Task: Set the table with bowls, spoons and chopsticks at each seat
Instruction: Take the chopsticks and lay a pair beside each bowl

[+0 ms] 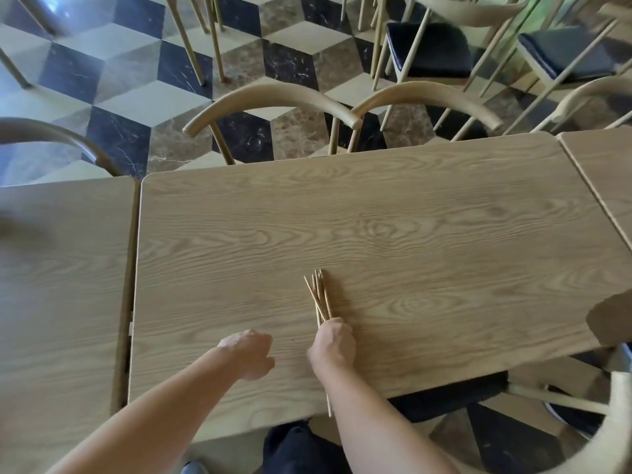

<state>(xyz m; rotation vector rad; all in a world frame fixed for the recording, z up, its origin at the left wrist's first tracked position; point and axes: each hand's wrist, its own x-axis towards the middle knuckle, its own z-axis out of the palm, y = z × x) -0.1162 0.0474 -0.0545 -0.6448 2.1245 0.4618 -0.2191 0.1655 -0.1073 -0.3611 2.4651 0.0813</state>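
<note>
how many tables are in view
3: the middle table directly ahead, the left table beside it, and the right table at the frame's upper right. Others may lie out of frame.

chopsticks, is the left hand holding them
No, the right hand grips the chopsticks, and the left hand lies apart from them on the table.

Right hand (333, 343) grips chopsticks (319, 294) over wooden table (410, 217); left hand (249, 354) curled.
</note>
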